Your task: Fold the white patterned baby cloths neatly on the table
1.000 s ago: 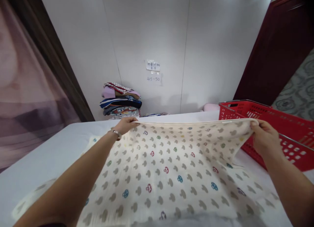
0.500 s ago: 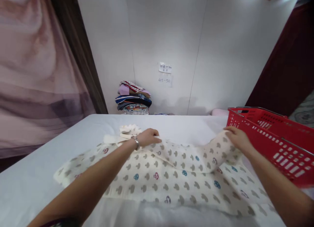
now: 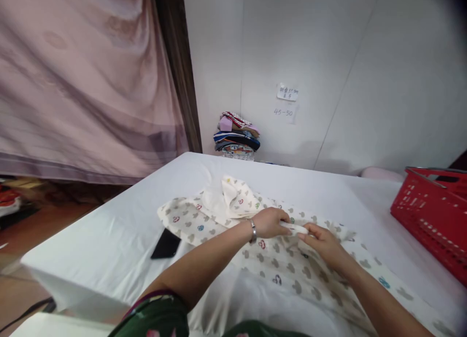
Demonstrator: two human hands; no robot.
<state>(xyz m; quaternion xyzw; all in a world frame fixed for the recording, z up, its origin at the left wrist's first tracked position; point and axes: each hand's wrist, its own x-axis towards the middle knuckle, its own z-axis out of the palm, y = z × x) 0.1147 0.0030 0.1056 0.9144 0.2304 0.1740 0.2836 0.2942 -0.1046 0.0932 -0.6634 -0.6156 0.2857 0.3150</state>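
A cream garment printed with small grey, red and blue mushroom shapes lies spread on the white table. My left hand, with a metal bracelet at the wrist, is closed on a fold of this cloth near its middle. My right hand meets it from the right and pinches the same white edge of the fold. The two hands almost touch. A bunched part of the garment rises behind them.
A red plastic basket stands at the table's right edge. A dark flat object lies left of the garment. A stack of folded clothes sits at the back wall under a paper note. A pink curtain hangs left.
The garment, held up stretched between both hands, has been laid down on the table. Both hands came together at its middle. The view has swung to the left.
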